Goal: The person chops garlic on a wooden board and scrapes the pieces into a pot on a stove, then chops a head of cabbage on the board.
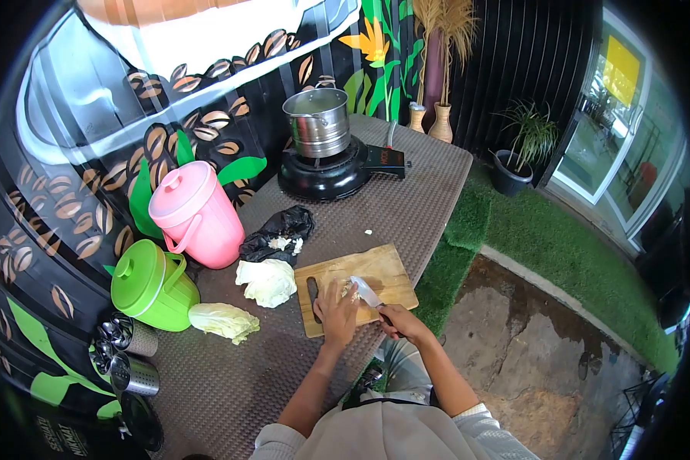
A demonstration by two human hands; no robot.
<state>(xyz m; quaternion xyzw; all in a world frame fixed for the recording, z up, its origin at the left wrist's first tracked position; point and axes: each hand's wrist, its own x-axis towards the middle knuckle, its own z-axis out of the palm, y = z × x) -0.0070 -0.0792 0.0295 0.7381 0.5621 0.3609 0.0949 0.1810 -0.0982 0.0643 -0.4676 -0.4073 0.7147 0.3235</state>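
Observation:
On the wooden cutting board (pixel 391 272) rests my left hand (pixel 336 310), its fingers bent over some small pale pieces (pixel 350 290); whether it grips them is hard to make out. My right hand (pixel 403 322) is closed round the dark handle of a knife (pixel 366 292), whose blade points left beside the pieces and the left fingertips. A dark object (pixel 313 289) lies at the board's left side, partly behind my left hand. Left of the board sit a pale round cabbage (pixel 267 282) and a longer leafy cabbage (pixel 224 322).
A steel pot (pixel 317 126) stands on a black portable stove (pixel 326 172) at the back. A black plastic bag (pixel 280 234), a pink lidded jug (pixel 199 218), a green one (pixel 155 287) and metal utensil holders (pixel 135 374) line the table's left side.

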